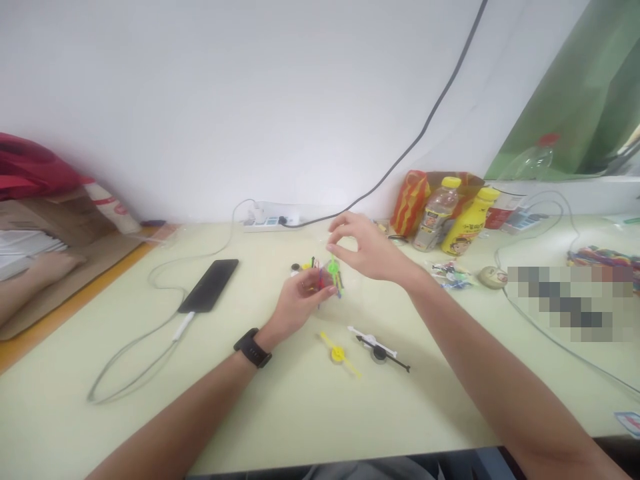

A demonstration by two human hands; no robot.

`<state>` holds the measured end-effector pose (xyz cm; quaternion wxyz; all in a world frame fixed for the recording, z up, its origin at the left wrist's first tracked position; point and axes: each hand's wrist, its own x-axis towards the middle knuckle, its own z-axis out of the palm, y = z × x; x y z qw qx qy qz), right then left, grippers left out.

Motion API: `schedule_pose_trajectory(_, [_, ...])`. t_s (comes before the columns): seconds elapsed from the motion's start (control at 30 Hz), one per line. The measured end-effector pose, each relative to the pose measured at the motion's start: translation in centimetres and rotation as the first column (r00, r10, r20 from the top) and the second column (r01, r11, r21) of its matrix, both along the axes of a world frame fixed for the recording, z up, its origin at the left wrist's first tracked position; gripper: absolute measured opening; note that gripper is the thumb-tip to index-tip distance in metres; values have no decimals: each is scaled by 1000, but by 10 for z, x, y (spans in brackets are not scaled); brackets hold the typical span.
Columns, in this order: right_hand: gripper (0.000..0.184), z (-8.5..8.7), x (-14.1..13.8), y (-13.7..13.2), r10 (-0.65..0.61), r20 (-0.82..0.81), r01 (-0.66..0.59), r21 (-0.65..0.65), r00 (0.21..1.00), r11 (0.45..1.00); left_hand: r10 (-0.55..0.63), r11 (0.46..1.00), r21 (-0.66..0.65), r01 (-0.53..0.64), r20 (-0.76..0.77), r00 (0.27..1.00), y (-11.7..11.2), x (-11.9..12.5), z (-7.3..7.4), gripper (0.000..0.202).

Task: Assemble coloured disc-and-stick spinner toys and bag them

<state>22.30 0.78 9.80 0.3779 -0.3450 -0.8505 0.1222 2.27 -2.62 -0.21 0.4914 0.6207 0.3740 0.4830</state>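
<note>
My left hand [295,300], with a black watch [253,348] on its wrist, is closed around what looks like a clear plastic bag with small coloured pieces in and behind it. Just above, my right hand [367,250] pinches the upper tip of a green arrow spinner [334,269] between thumb and forefinger; its lower end overlaps the bag. Nearer to me on the table lie a yellow arrow spinner [338,354], a white arrow spinner [371,341] and a black arrow spinner [380,353]. The white and black ones lie against each other.
A phone [209,285] with a white charging cable lies left. Against the wall is a power strip [270,222]. A clear bottle [437,217] and a yellow bottle [470,223] stand back right, near small wrapped pieces [451,274]. Another person's hand [53,267] rests far left.
</note>
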Motion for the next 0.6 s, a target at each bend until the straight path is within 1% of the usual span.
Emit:
schedule_pose_trajectory(0.07, [13, 2, 2, -3, -23, 32, 23, -9, 999, 1000, 8, 1000, -7, -8, 12, 1000, 0, 0, 0, 36])
schedule_pose_trajectory(0.17, [22, 4, 4, -6, 2, 90, 3, -53, 996, 999, 7, 1000, -12, -7, 27, 1000, 0, 0, -1, 38])
schedule_pose_trajectory(0.27, [29, 8, 5, -6, 13, 56, -10, -54, 998, 999, 29, 999, -14, -29, 43, 999, 1, -2, 0, 38])
schedule_pose_trajectory(0.37, [21, 13, 7, -6, 25, -37, -24, 10, 999, 1000, 92, 996, -27, -90, 85, 992, 3, -3, 2, 40])
schedule_pose_trajectory(0.43, [15, 16, 9, -7, 42, -61, -42, 13, 997, 999, 114, 993, -48, -109, 113, 987, 4, -3, 4, 42])
schedule_pose_trajectory(0.5, [10, 18, 10, -8, 63, -38, -64, -35, 997, 997, 107, 993, -70, -98, 133, 985, 3, -3, 5, 44])
schedule_pose_trajectory(0.6, [4, 19, 11, -9, 78, -15, -79, -84, 997, 993, 51, 995, -95, -38, 145, 988, 1, -2, 5, 46])
